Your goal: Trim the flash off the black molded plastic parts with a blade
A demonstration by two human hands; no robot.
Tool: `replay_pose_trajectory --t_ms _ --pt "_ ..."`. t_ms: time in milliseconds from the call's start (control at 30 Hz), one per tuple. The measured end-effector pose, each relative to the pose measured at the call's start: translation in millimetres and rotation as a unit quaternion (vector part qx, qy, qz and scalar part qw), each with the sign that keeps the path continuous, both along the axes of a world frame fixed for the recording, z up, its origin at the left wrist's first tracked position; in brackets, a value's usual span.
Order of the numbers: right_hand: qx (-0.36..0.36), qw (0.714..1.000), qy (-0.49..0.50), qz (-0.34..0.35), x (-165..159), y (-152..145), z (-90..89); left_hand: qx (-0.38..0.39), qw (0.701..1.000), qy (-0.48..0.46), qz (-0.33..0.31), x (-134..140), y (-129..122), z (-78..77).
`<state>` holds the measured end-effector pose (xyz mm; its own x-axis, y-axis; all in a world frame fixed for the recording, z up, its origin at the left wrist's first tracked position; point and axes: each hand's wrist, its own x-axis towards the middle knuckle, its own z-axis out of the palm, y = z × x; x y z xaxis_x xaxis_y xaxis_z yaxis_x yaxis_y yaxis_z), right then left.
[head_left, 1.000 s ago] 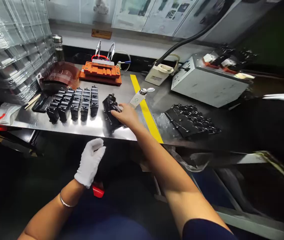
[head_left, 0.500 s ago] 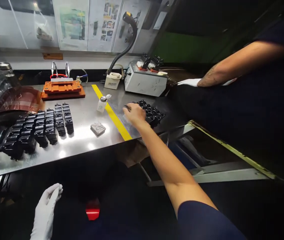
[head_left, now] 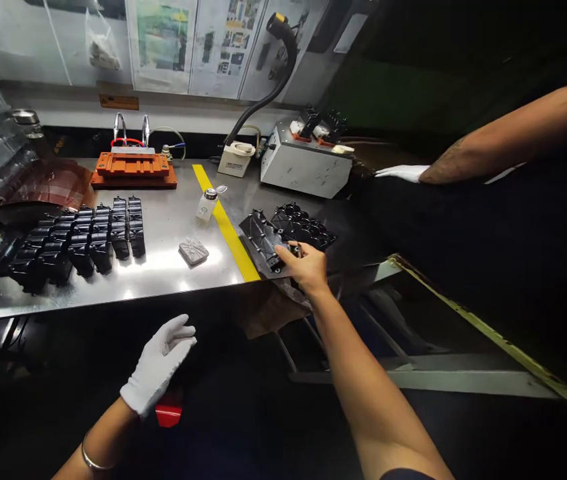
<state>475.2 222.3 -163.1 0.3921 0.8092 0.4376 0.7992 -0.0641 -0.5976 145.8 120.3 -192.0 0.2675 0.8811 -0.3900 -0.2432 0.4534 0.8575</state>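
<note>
Your right hand is nearest the black part!
It's leftward, lengthwise near-to-far; can't tell whether you've gripped it.

There are six black parts at left, one gray block, and one white bottle.

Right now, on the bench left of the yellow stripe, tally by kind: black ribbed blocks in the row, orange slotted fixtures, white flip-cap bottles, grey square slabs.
Black ribbed blocks: 6
Orange slotted fixture: 1
White flip-cap bottle: 1
Grey square slab: 1
Total: 9
Left out: overlapping black parts right of the yellow stripe, by the bare right hand.
</note>
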Motion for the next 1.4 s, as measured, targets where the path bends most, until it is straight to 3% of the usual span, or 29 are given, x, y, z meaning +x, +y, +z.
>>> replay_pose_trajectory --t_ms 33,100,167,233,267,300,367,433,533,667,767,867,1000,1100,1233,1400 --pt "0.008 1.000 -0.007 0.013 -23.4 -16.0 -2.6 -0.011 0.999 -0.045 0.005 4.8 0.6 3.7" --pt "0.055 0.986 -0.086 0.131 -75.9 -52.0 -6.3 -0.024 0.990 -0.136 0.029 10.9 5.9 10.8" --pt "0.065 0.939 -0.161 0.298 -123.9 -80.5 -4.1 -0.046 0.973 -0.216 0.068 11.2 14.4 14.8" --pt "0.023 0.896 -0.178 0.406 -155.6 -86.0 4.3 -0.129 0.953 -0.254 0.102 4.5 21.1 13.9" --pt "-0.004 0.895 -0.169 0.414 -163.7 -78.1 9.3 -0.173 0.943 -0.263 0.104 -1.1 22.6 11.7" --pt "-0.030 0.911 -0.167 0.377 -166.8 -63.9 13.7 -0.203 0.936 -0.271 0.100 -7.8 22.6 8.6" --pt "-0.086 0.952 -0.183 0.229 -162.8 -23.1 17.3 -0.237 0.925 -0.285 0.086 -22.1 19.2 1.6" --pt "-0.166 0.956 -0.198 0.138 -154.5 19.8 12.0 -0.257 0.917 -0.296 0.069 -33.7 13.9 -4.2" --pt "-0.242 0.946 -0.179 0.124 -154.7 55.0 -6.1 -0.274 0.907 -0.318 0.038 -42.0 9.0 -7.8" --pt "-0.149 0.963 -0.117 0.191 -180.8 28.8 -23.6 -0.292 0.905 -0.308 0.018 -43.8 11.9 -8.4" --pt "-0.074 0.939 -0.097 0.321 -200.3 -7.4 -26.4 -0.294 0.913 -0.281 0.018 -44.6 15.4 -11.4" --pt "-0.060 0.943 -0.097 0.313 -209.7 -21.5 -24.7 -0.284 0.920 -0.271 0.019 -45.7 17.9 -14.3" --pt "-0.079 0.934 -0.102 0.333 -210.4 -15.2 -22.0 -0.293 0.926 -0.237 0.010 -47.2 22.2 -13.5" --pt "-0.085 0.943 -0.089 0.310 -212.1 -13.3 -21.1 -0.288 0.927 -0.240 0.003 -48.2 26.1 -11.3" --pt "-0.092 0.916 -0.097 0.379 -216.8 -14.9 -21.4 -0.274 0.925 -0.263 0.008 -49.9 30.4 -8.7" --pt "-0.051 0.939 -0.069 0.334 -216.3 -17.4 -23.7 -0.266 0.930 -0.255 0.000 -51.0 34.7 -7.8"
